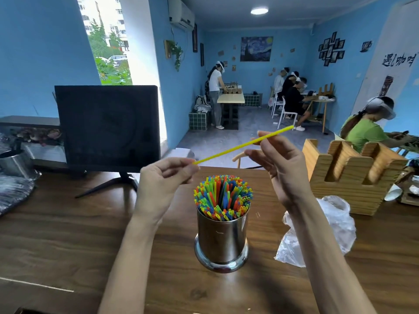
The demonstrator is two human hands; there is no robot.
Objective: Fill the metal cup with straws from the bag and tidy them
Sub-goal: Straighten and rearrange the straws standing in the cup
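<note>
Both hands are holding one yellow straw [243, 145] slantwise above the metal cup [221, 239]: the left hand [162, 180] is pinching its near, lower end, while the right hand [280, 159] is gripping it nearer the far, raised end. The cup is standing upright mid-table, packed with coloured straws [223, 197] fanning past its rim. The crumpled plastic bag [322, 232] is lying just right of it, under the right forearm. A monitor [106, 128] is standing far left, a wooden rack [353, 175] far right, leaving bare table [56, 234] on the near left.
</note>
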